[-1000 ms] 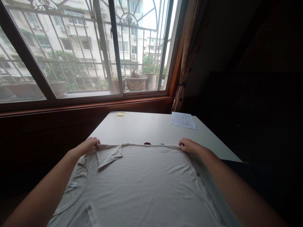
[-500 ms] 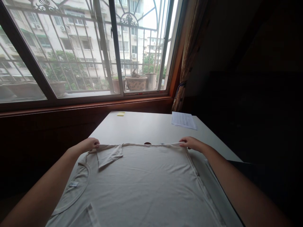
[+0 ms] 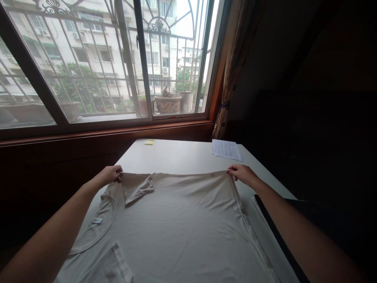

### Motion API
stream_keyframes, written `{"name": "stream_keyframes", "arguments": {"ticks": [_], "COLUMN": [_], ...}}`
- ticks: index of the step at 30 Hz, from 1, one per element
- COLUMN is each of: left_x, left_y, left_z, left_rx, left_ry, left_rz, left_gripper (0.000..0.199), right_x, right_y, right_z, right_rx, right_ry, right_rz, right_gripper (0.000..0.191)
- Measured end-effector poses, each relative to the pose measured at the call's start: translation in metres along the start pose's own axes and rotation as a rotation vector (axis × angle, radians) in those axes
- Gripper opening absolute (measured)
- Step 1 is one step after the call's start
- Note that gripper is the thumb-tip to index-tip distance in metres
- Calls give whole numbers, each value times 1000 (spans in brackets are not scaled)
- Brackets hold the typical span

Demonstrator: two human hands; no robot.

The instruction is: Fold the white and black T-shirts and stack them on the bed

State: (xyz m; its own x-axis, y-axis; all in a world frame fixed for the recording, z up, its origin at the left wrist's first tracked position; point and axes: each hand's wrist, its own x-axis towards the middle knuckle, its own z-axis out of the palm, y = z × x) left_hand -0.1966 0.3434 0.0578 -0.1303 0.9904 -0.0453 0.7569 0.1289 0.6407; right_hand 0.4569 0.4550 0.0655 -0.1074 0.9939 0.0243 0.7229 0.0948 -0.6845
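Observation:
A white T-shirt (image 3: 182,224) lies spread sideways across the white table (image 3: 176,155), its neckline with a small label to the left and its hem to the right. My left hand (image 3: 109,175) pinches the far edge at the shoulder, beside a short sleeve. At the far hem corner, my right hand (image 3: 243,173) is closed on the cloth. Between both hands the far edge is stretched taut and raised a little off the table. The other sleeve lies folded inward at the near left.
Toward the table's far edge lie a yellow sticky note (image 3: 149,142) and some printed sheets of paper (image 3: 226,150). A flat dark-edged item (image 3: 272,232) lies under my right forearm. Beyond the table are a barred window (image 3: 112,70) and a tied curtain (image 3: 222,114).
Both hands have lifted the shirt's far edge slightly and moved it away from me. Dark round items visible behind that edge earlier are now covered.

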Motion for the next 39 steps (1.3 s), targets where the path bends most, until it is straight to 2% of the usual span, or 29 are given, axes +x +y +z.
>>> {"name": "stream_keyframes", "arguments": {"ticks": [5, 10, 16, 24, 28, 33, 39], "left_x": [-8, -34, -74, -121, -149, -208, -293], "left_y": [5, 6, 16, 36, 40, 22, -25], "left_z": [-10, -22, -36, -45, -46, -37, -1], "left_rx": [-218, -373, -344, -229, -183, -151, -40], "left_ry": [64, 76, 43, 110, 142, 165, 228], "left_rz": [31, 39, 32, 121, 173, 243, 349], "left_gripper": [43, 46, 50, 45, 42, 36, 26], "right_x": [-20, -44, -74, -107, -129, -172, -231], "right_y": [-14, -13, -11, -15, -22, -24, 7], "right_z": [-12, -21, -28, -37, -41, -43, -36], "right_rx": [294, 457, 596, 631, 653, 651, 423], "right_ry": [-20, -39, -32, -45, -43, -65, -128], "right_rz": [17, 37, 83, 82, 75, 78, 70], "right_gripper": [16, 11, 11, 16, 19, 26, 39]}}
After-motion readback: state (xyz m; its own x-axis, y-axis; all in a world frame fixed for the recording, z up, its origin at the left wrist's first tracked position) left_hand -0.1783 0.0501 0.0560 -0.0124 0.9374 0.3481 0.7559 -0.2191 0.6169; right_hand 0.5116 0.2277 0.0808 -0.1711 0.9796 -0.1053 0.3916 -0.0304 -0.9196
